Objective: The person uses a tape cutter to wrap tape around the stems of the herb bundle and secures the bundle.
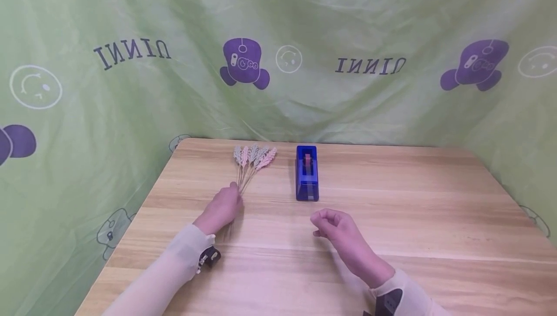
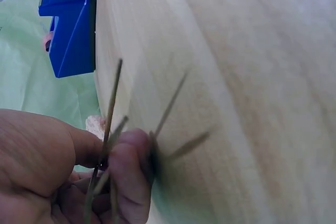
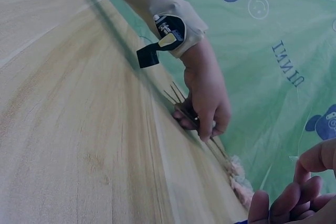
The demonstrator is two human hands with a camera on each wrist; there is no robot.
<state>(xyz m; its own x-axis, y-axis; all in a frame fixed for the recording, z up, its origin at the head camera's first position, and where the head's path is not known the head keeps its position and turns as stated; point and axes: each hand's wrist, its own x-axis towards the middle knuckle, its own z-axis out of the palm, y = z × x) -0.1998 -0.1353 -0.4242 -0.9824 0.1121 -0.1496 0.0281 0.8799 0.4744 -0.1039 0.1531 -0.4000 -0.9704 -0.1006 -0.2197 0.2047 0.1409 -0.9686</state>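
Note:
My left hand point(image 1: 221, 208) grips the thin brown stems of a bunch of pink and grey flowers point(image 1: 254, 155) low over the table. Their heads point to the back edge, and the stem ends point(image 2: 116, 93) poke out of the fist in the left wrist view. A blue tape dispenser point(image 1: 307, 173) with a pinkish core stands right of the flowers. In front of it, my right hand point(image 1: 344, 236) is raised with thumb and fingers curled together. At its fingertips in the right wrist view shows a small clear scrap, apparently tape point(image 3: 293, 158); most of it is hidden.
The wooden table point(image 1: 413, 200) reaches back to a green curtain point(image 1: 304, 11) printed with purple bears, faces and letters. The curtain also hangs along both sides. Dark devices point(image 1: 210, 257) are strapped on the wrists over pale sleeves.

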